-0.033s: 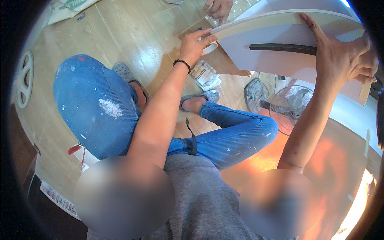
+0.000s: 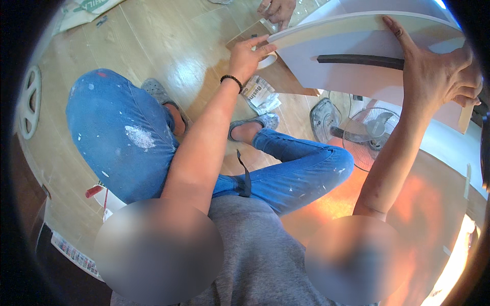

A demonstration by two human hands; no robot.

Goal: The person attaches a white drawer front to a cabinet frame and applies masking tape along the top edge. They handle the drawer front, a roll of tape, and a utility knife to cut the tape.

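A white panel (image 2: 316, 76) with a pale band along its upper edge is held up at the upper right. A long dark strip (image 2: 357, 61) runs across its face. My left hand (image 2: 245, 57) pinches the panel's left corner between thumb and fingers. My right hand (image 2: 436, 76) grips the right end, thumb on the face near the upper edge and fingers curled toward the side edge. Just below my left fingertips is a pale roll that looks like masking tape (image 2: 267, 61). Another person's hand (image 2: 278, 11) is beyond the panel's left corner.
A standing fan (image 2: 375, 130) is on the floor below the panel. Crumpled newspaper (image 2: 260, 94) lies near my foot, beside a brown board (image 2: 293, 81). At the left are a white oval plastic piece (image 2: 30, 102) and a red-handled tool (image 2: 94, 191). A plastic bag (image 2: 87, 11) lies far left.
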